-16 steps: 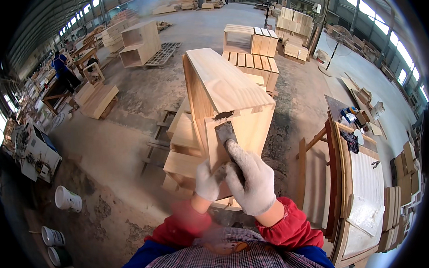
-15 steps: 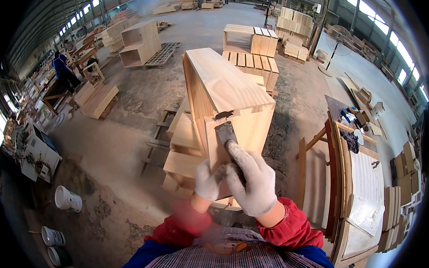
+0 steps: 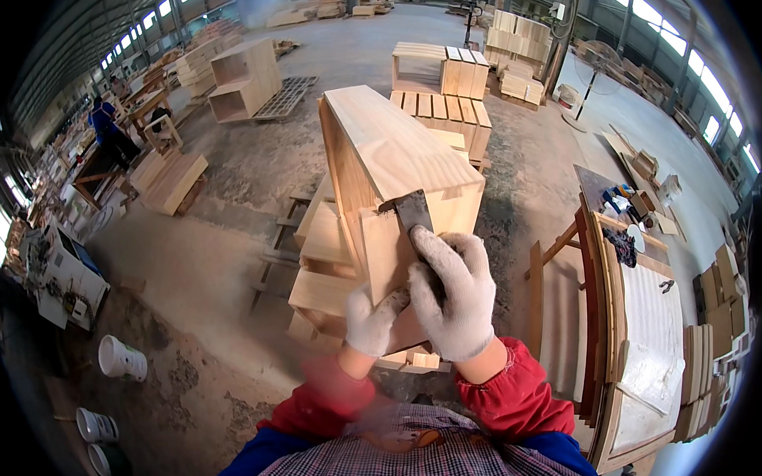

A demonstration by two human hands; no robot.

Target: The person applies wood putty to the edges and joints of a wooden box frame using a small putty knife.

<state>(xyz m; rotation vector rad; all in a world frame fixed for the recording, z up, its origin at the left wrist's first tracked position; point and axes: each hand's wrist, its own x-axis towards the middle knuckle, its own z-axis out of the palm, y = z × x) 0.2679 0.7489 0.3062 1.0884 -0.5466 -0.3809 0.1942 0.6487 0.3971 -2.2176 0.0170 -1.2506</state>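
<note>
A pale wooden box [image 3: 397,142] stands tilted before me, one corner toward me. My right hand [image 3: 456,298], in a white glove with dark smudges, is closed around a putty knife [image 3: 413,211]. Its dark, flat blade lies against the box at the edge between the top board and the near end. Some dark filler [image 3: 388,206] shows at the blade's left side; the blade covers the rest. Lower down, my gloved left hand [image 3: 370,323] grips the near end of the box, its fingers partly hidden.
More wooden boxes [image 3: 327,293] are stacked below this one. Slatted crates [image 3: 442,112] stand beyond it. A workbench [image 3: 646,331] with a white sheet is at the right, and white buckets [image 3: 123,357] stand at lower left. A person in blue [image 3: 104,123] is far left.
My right hand has moved slightly up with the putty knife. The blade has shifted up and right and turned, now covering most of the dark filler patch. My left hand keeps its grip.
</note>
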